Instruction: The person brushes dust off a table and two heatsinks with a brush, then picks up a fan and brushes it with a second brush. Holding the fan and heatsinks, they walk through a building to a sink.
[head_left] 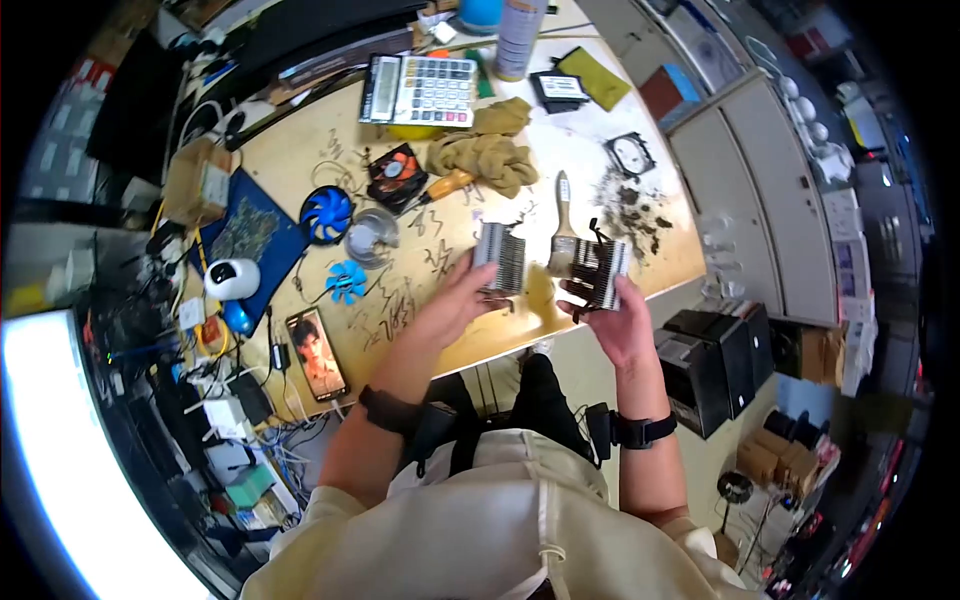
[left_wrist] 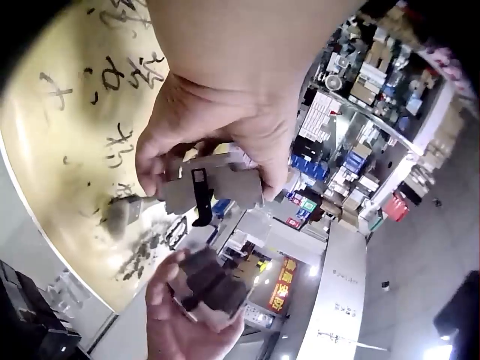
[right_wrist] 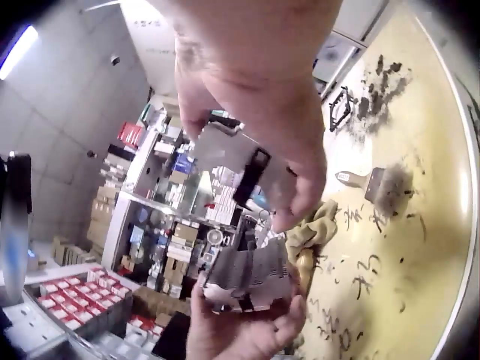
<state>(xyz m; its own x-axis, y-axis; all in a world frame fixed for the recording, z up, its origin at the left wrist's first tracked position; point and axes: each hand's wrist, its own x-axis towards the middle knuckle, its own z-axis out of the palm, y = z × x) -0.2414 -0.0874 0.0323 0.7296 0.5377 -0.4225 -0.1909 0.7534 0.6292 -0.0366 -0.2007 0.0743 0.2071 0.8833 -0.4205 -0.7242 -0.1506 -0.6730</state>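
Note:
My left hand (head_left: 452,303) grips a grey finned heat sink (head_left: 500,258) by its sides, above the table's front edge. A second finned heat sink (head_left: 598,270) is in my right hand (head_left: 622,325), a short way to the right. In the left wrist view, a black clip (left_wrist: 201,196) crosses the end of the left heat sink, and thumb and fingers span its width. The right wrist view shows a similar black clip (right_wrist: 251,174) on the right heat sink. The two heat sinks are apart. Between them, a flat paintbrush (head_left: 563,220) lies on the table.
Dark dust and debris (head_left: 640,215) lie at the table's right beside a square black frame (head_left: 630,154). Further back are brown gloves (head_left: 485,160), a screwdriver (head_left: 447,184) and a calculator (head_left: 420,90). To the left are fans (head_left: 327,214) and a phone (head_left: 317,352).

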